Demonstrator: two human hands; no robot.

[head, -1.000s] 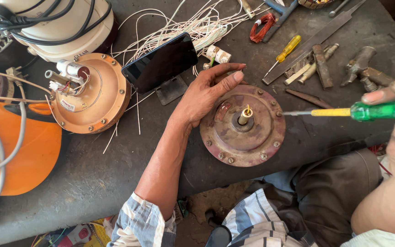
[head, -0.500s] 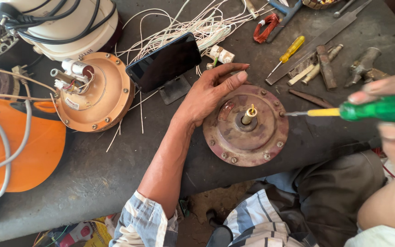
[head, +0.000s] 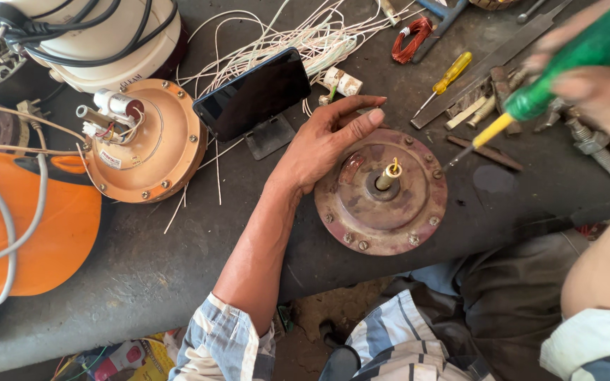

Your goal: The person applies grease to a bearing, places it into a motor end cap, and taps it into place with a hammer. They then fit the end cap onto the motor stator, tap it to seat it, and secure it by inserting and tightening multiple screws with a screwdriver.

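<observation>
Looking down: a dark, scuffed workbench (head: pixel 142 268) fills the view, with the person's striped sleeves and lap below its near edge.
Left hand: the left hand (head: pixel 323 144) lies open and flat, fingers spread, gripping nothing, its palm and thumb pressing on the upper left rim of a rusty round motor cover (head: pixel 383 194).
Motor cover: it sits flat on the bench, close to the near edge, with a short shaft (head: pixel 390 174) standing up from its centre and bolts around its rim.
Right hand: the right hand (head: pixel 591 81), blurred at the upper right, is clenched around the green handle of a screwdriver (head: pixel 531 102).
Screwdriver tip: the thin blade slants down and left to the cover's right rim; whether it touches a bolt there is hard to tell.
Open room: bare bench lies left of the forearm and along the near edge; a little bare surface sits right of the cover.
Behind the hand: a black phone (head: pixel 252 92) leans on a small stand, just beside the fingertips, with loose white wires (head: pixel 305 35) beyond it.
Left side: a copper-coloured motor housing (head: pixel 146 144) stands well apart from the cover, next to an orange casing (head: pixel 30 226) at the bench's left edge.
Far right: a yellow-handled screwdriver (head: pixel 450 74), a flat metal file (head: pixel 488 60) and a red wire coil (head: pixel 411 35) crowd the back.
</observation>
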